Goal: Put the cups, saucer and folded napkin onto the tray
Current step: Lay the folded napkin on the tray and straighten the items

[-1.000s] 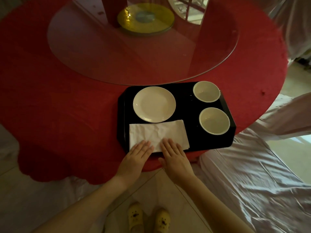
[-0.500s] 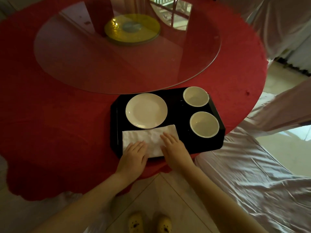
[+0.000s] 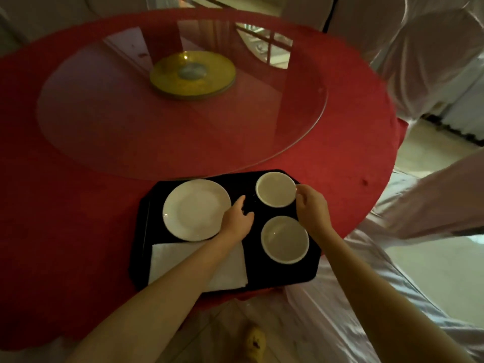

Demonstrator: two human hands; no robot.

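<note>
A black tray (image 3: 282, 273) lies at the near edge of the red table. On it sit a white saucer (image 3: 195, 209) at the left, a far white cup (image 3: 275, 189) and a near white cup (image 3: 285, 239) at the right, and a folded white napkin (image 3: 167, 258) at the front left. My left hand (image 3: 237, 221) hovers with fingers apart between the saucer and the cups, its forearm crossing the napkin. My right hand (image 3: 310, 205) is at the far cup's right rim, fingertips touching it or very close, fingers curled.
A round glass turntable (image 3: 131, 132) with a yellow disc (image 3: 192, 74) at its centre covers the middle of the red tablecloth (image 3: 52, 218). Chairs draped in pale cloth (image 3: 432, 61) stand at the right and behind. A yellow slipper (image 3: 254, 341) shows on the floor below.
Both hands have left the napkin and moved forward over the tray, the left to between saucer and cups, the right to the far cup's rim. The view has shifted closer.
</note>
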